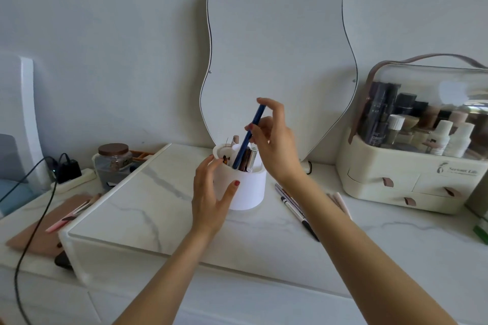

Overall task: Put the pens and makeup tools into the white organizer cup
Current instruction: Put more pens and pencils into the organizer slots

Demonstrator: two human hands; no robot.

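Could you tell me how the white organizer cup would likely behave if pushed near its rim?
The white organizer cup looks like light plastic, so it would probably slide or tip; the left hand cups its side, perhaps steadying it. The blue pen leaning inside may add top weight.

The left hand point(211, 192) holds the white organizer cup point(248, 190), toward the back edge of the worktop point(396, 235). The right hand point(273, 145) pinches a tilted blue pen point(250, 134), its lower end inside the cup. Loose pens point(295, 206) lie just beside the cup.
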